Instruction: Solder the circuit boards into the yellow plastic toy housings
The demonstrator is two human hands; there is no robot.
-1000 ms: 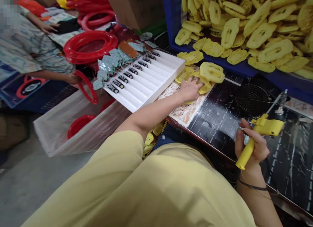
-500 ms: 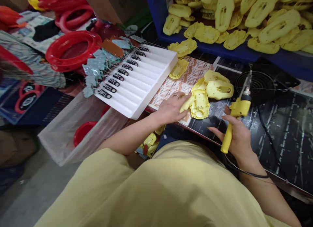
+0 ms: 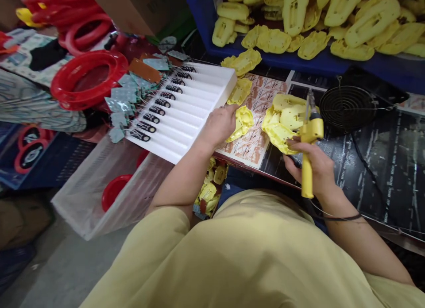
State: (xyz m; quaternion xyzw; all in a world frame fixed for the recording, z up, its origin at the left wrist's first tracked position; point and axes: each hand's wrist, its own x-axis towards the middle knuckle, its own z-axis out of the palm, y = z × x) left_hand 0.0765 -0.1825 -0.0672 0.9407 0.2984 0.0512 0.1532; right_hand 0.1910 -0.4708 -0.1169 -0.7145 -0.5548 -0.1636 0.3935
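We stretch our left hand (image 3: 219, 124) forward past the corner of the white foam tray (image 3: 195, 109), fingers curled round a yellow shell (image 3: 244, 121) just over the printed sheet (image 3: 255, 144). Our right hand (image 3: 315, 168), wrist bent inward, clenches the handle of the soldering tool (image 3: 310, 135). Its tip points away over a heap of shells (image 3: 282, 122).
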